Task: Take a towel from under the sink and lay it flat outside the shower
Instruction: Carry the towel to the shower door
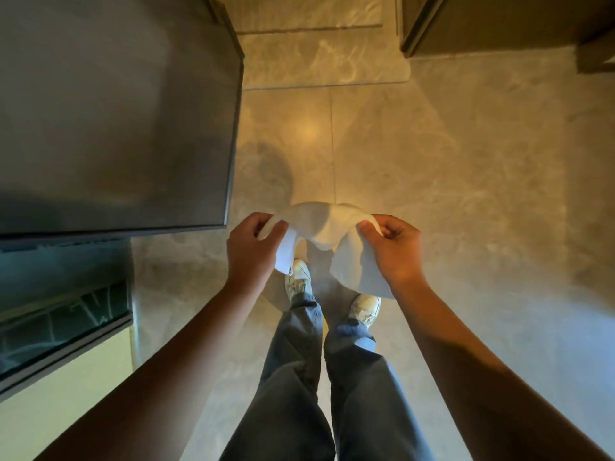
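The left hand (pixel 253 241) and right hand (pixel 396 247) each pinch one end of the white towel (pixel 326 227), which sags side to side between them, above the floor (pixel 432 161).

Dim warm light, wide-angle edge distortion

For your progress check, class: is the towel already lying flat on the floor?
No, the left hand and right hand hold the white towel in the air, sagging between them.
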{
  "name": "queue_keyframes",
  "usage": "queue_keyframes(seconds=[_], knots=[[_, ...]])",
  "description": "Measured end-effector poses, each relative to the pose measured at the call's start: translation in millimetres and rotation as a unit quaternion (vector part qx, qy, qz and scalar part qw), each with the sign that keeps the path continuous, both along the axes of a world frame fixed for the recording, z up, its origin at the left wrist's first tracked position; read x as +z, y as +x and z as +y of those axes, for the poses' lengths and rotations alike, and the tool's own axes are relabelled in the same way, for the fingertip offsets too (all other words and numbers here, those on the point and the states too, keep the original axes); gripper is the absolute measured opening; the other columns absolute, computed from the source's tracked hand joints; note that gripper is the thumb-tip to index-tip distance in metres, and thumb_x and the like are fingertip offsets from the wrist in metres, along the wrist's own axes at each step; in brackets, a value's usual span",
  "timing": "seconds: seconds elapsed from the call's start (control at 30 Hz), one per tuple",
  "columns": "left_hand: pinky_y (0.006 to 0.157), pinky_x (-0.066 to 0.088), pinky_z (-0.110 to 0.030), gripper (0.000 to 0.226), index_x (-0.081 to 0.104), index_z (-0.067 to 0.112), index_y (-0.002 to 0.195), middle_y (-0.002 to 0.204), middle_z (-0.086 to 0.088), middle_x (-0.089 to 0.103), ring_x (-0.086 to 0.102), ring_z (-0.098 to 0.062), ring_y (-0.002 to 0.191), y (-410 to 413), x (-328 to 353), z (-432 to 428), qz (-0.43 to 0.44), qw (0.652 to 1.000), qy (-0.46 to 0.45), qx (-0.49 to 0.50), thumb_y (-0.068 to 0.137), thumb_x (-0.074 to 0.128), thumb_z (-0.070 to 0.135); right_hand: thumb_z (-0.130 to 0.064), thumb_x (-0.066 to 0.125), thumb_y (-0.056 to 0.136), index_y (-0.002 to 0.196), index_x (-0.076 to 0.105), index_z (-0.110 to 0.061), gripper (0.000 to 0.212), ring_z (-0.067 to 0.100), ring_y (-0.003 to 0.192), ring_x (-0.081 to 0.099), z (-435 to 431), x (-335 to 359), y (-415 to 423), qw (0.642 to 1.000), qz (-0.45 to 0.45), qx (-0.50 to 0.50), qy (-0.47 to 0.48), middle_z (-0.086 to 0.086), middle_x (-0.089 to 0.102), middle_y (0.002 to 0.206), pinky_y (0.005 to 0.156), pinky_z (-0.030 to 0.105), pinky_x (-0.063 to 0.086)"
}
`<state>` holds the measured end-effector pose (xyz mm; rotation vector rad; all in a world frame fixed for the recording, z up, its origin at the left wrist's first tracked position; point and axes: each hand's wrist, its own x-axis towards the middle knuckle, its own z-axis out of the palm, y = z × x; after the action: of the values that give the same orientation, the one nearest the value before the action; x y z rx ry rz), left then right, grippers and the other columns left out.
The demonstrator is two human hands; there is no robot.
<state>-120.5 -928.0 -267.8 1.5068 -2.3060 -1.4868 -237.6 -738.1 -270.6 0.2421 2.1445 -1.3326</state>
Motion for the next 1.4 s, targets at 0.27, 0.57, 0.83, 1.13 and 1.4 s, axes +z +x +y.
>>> queue_keyframes(seconds=[0.27,0.57,0.83,1.13,1.4], knots=[[0.057,0.04,-0.006,0.004,0.072,0.021,0.088,0.08,0.011,0.07,0.06,0.006,0.072,-6.4,-25.1,17.2,-0.005,1.0,0.022,0.005,0.089,0.071,0.024,-0.02,0.072,0.09,0.09,0.076,-0.026,0.007,-0.008,0.067,0.061,18.0,-9.5,4.6,1.0,-0.007,0.002,0.022,-0.014,0.072,0.082,0.059,0.004,0.043],[0.057,0.04,-0.007,0.017,0.066,0.033,0.08,0.079,0.016,0.067,0.06,0.007,0.073,-58.8,-23.6,-13.4,0.024,0.999,0.025,0.011,0.091,0.07,0.022,-0.021,0.073,0.09,0.093,0.077,-0.023,0.005,-0.013,0.067,0.059,-14.1,-19.0,-50.6,1.0,0.003,-0.012,0.001,-0.013,0.072,0.083,0.059,0.003,0.042],[0.058,0.04,-0.006,0.019,0.065,0.034,0.078,0.073,0.017,0.066,0.06,0.01,0.072,-130.3,-51.0,-47.4,0.012,0.999,-0.02,0.045,0.09,0.071,0.021,-0.022,0.073,0.089,0.09,0.077,-0.028,0.007,-0.001,0.071,0.064,-55.0,-59.5,-128.0,1.0,0.0,0.008,-0.025,-0.008,0.074,0.083,0.065,0.014,0.049],[0.058,0.042,-0.006,0.003,0.071,0.021,0.088,0.078,0.016,0.067,0.062,0.007,0.073,-207.6,-88.0,-87.9,0.058,0.997,-0.018,0.05,0.091,0.071,0.019,-0.018,0.075,0.089,0.096,0.078,-0.016,0.007,-0.003,0.065,0.059,-97.3,-104.1,-208.2,0.998,0.015,0.009,-0.053,-0.007,0.071,0.078,0.064,0.012,0.046],[0.057,0.04,-0.009,0.006,0.071,0.019,0.084,0.073,0.011,0.067,0.059,0.004,0.067,-238.2,-134.2,-147.7,0.07,0.998,-0.004,0.01,0.089,0.072,0.018,-0.015,0.074,0.089,0.092,0.077,-0.012,0.005,-0.005,0.061,0.058,-149.9,-134.2,-231.7,0.998,0.043,-0.029,-0.044,-0.01,0.07,0.072,0.061,0.013,0.046]])
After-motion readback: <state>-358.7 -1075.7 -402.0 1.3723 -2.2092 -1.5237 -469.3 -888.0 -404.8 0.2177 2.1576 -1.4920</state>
